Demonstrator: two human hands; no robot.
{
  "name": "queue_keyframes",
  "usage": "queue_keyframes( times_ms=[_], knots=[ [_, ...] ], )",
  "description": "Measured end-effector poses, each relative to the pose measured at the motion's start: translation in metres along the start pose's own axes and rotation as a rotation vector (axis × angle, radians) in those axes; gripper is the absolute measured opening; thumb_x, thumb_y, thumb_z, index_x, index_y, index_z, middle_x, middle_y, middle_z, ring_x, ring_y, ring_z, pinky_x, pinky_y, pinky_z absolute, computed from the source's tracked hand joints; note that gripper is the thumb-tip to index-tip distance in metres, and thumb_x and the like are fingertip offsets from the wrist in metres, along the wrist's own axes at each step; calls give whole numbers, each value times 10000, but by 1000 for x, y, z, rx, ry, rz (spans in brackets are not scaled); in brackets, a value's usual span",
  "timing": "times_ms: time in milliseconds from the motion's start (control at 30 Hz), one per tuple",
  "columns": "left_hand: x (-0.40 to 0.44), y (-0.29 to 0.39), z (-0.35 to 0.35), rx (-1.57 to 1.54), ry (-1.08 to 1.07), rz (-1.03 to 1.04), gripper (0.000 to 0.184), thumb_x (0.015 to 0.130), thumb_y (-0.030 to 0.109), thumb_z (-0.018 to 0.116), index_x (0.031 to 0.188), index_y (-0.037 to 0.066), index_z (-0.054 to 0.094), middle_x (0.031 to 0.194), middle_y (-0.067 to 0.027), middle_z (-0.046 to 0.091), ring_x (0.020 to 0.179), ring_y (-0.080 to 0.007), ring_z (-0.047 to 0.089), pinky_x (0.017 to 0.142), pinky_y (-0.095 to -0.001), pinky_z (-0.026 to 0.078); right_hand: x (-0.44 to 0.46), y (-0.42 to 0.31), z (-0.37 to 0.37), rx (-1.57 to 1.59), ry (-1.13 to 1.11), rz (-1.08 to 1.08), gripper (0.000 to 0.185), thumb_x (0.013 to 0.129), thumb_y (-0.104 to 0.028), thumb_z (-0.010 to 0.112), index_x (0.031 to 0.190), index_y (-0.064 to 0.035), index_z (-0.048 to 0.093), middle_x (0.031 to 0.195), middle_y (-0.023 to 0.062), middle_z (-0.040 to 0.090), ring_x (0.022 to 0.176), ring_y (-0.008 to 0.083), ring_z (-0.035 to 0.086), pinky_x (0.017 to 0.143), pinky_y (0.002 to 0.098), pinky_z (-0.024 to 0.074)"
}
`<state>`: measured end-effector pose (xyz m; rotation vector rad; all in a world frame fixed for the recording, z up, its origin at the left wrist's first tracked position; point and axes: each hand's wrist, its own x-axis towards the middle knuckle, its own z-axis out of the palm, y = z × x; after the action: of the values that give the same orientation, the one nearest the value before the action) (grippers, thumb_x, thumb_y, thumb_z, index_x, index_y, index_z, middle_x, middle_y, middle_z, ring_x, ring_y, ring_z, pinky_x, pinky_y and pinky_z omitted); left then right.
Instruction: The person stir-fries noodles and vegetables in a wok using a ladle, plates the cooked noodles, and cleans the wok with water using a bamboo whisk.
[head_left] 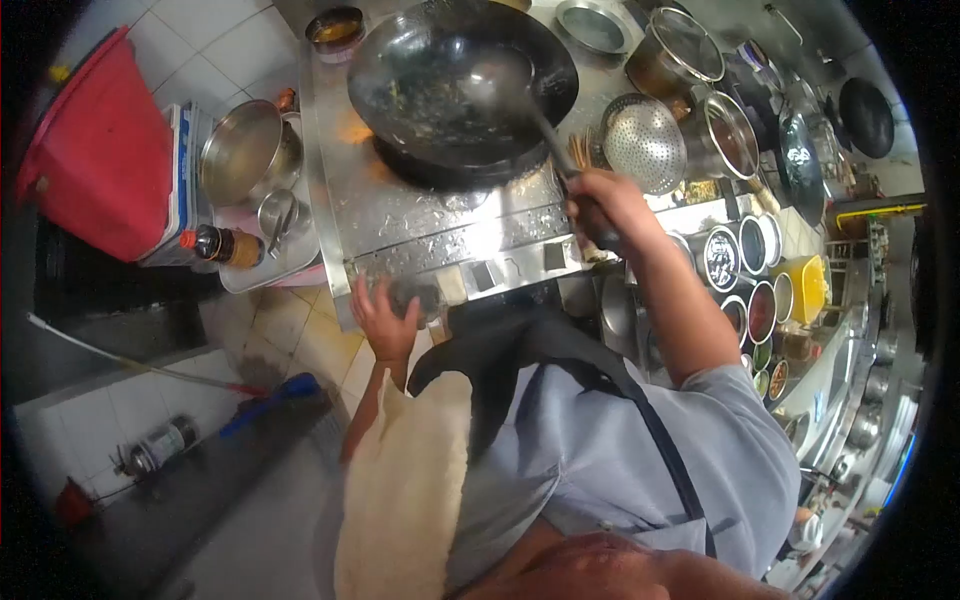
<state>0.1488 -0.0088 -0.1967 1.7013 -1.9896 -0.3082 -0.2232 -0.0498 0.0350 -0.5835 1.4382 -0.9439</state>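
A large dark wok (430,100) sits over a burner on the steel stove (400,225), with orange flame showing at its left side. My right hand (610,210) is wrapped round the handle of a ladle (545,125), whose bowl is inside the wok. What lies in the wok is too blurred to name. At the stove's front edge, below and left of the wok, my left hand (385,318) has its fingers spread near a dark round knob (415,298). Whether it touches the knob I cannot tell.
A perforated strainer (645,145) and metal pots (720,135) stand right of the wok. Several ingredient containers (722,258) are beyond my right arm. To the left are a steel bowl (243,150), a dark bottle (228,245) and a red bin (105,155).
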Motion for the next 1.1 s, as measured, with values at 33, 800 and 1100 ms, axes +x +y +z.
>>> queue_keyframes(
  times_ms=[33,800,1100],
  knots=[
    [-13,-7,2,8,1,-1,762,836,398,755,1423,-6,486,1428,-263,485,1431,-442,342,1204,-599,199,12,9,15,129,13,38,194,959,-209,583,904,-26,611,736,95,623,565,222,620,489,378,521],
    [197,72,-121,-594,-900,-426,456,915,145,636,1343,13,552,971,-160,734,934,-308,724,735,-393,557,70,139,-57,-1230,461,-88,830,849,-251,746,1527,-16,330,1287,283,558,1217,454,563,1024,473,488],
    [238,121,-190,637,-601,149,634,830,106,674,1445,99,519,1067,-211,687,942,-408,685,837,-510,546,36,146,-84,-466,295,-97,792,754,-77,659,1493,26,394,1255,245,600,1133,332,616,999,387,476]
  ],
)
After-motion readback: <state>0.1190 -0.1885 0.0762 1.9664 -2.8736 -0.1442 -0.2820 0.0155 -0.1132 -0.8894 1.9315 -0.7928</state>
